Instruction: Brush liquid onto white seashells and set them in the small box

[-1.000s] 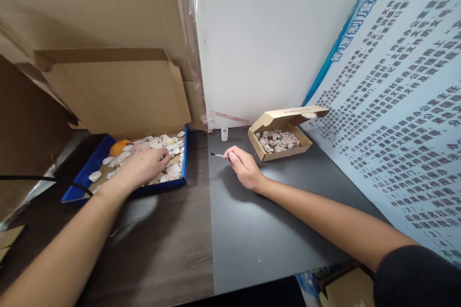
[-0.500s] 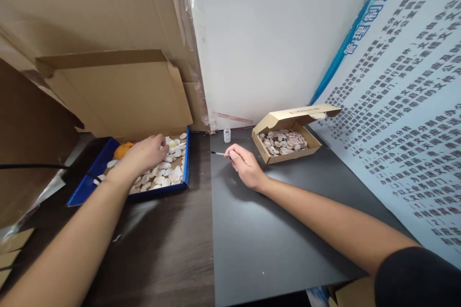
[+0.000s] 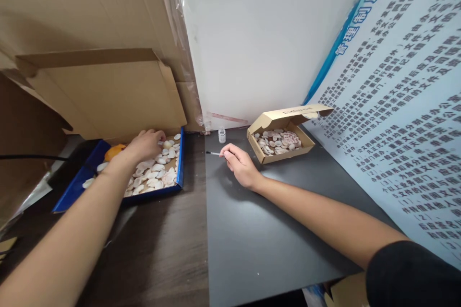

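Loose pale shells (image 3: 154,172) lie in the blue-sided box (image 3: 180,168) on the tabletop (image 3: 173,244), and the left hand (image 3: 146,145) is down among those towards its back. Since the earlier views it has slid rearward, uncovering more shells at the front; this suggests picking through them is not finished. Its fingers are curled downward, but whether they pinch a shell cannot be told. Beside it, partly hidden by the forearm, sits an orange item (image 3: 113,152). The right hand (image 3: 240,167) has hardly moved: its fingers are closed on a thin brush (image 3: 214,154), dark tip pointing left, clear of everything, so the brush seems idle for now. Behind that hand stands a small bottle (image 3: 222,135), and farther right an open cardboard box (image 3: 288,155) holds more shells, beside a printed poster (image 3: 396,105).
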{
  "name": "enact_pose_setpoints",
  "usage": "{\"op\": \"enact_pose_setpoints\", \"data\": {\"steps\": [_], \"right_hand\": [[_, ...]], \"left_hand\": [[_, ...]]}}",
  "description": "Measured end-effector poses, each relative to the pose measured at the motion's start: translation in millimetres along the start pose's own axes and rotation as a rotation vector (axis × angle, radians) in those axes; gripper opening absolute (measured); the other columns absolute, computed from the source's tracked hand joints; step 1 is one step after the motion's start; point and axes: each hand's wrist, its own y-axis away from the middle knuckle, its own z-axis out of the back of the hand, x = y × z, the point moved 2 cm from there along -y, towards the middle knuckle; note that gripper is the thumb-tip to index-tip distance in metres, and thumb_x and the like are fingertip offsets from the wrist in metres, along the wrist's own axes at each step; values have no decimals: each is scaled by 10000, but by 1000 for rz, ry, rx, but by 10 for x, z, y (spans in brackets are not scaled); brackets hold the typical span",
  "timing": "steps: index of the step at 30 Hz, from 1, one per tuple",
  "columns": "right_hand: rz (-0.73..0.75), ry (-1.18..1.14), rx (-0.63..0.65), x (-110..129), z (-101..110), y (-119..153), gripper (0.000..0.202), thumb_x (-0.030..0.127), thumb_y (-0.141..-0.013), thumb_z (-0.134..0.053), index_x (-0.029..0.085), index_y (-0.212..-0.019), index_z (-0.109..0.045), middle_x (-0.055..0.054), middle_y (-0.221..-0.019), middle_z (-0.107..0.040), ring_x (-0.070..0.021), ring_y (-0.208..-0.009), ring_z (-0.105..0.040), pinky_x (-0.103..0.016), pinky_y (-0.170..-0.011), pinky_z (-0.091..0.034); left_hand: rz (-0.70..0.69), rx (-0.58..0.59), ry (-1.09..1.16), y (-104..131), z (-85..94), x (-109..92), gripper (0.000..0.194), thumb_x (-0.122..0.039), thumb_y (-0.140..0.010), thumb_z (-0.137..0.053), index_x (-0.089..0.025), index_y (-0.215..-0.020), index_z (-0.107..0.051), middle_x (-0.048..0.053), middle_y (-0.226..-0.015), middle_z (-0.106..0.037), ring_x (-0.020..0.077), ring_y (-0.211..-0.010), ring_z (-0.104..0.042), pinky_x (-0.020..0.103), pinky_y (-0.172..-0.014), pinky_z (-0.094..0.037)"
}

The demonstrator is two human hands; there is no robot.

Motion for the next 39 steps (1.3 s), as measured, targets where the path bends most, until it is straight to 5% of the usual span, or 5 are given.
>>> {"op": "enact_pose_setpoints", "data": {"steps": [11, 21, 29, 34, 39], "right_hand": [[23, -4, 26, 10, -4, 5, 212, 353, -961, -423, 205, -869, -544, 42, -629, -397, -139, -621, -423, -254, -599, -339], [37, -10, 45, 40, -10, 8, 199, 339, -962, -429, 203, -857, -530, 39, -644, -409, -135, -623, -421, -253, -603, -342], [35, 2, 57, 30, -6, -1, 200, 339, -958, -427, 205, -856, -535, 44, -641, -402, -129, -611, -414, -250, -593, -335], [36, 0, 58, 29, -7, -1, 205, 347, -958, -425, 205, -860, -535, 44, -637, -396, -132, -612, -410, -252, -592, -331], [28, 4, 65, 18, -12, 0, 204, 350, -958, -424, 205, -867, -536, 45, -640, -396, -131, -615, -412, -250, -595, -332]], "left_hand": [[100, -5, 82, 183, 92, 20, 160, -364, -871, -450, -208, -905, -436, 51, -868, -605, 189, -766, -530, 260, -642, -321], [58, -18, 161, 322, 84, 35, 229, -290, -856, -460, -179, -1026, -564, 80, -1027, -661, 208, -909, -588, 255, -767, -390], [119, -16, 111, 298, 101, 75, 374, -260, -929, -258, -173, -1104, -577, 106, -1088, -674, 207, -934, -614, 268, -796, -431], [102, 51, 35, 220, 72, 48, 438, -417, -918, -351, -163, -1220, -541, 152, -1208, -658, 276, -1053, -618, 324, -870, -437], [82, 103, 1, 155, 13, 51, 378, -370, -852, -447, -153, -1127, -587, 163, -1179, -670, 295, -1052, -624, 333, -869, -433]]}}
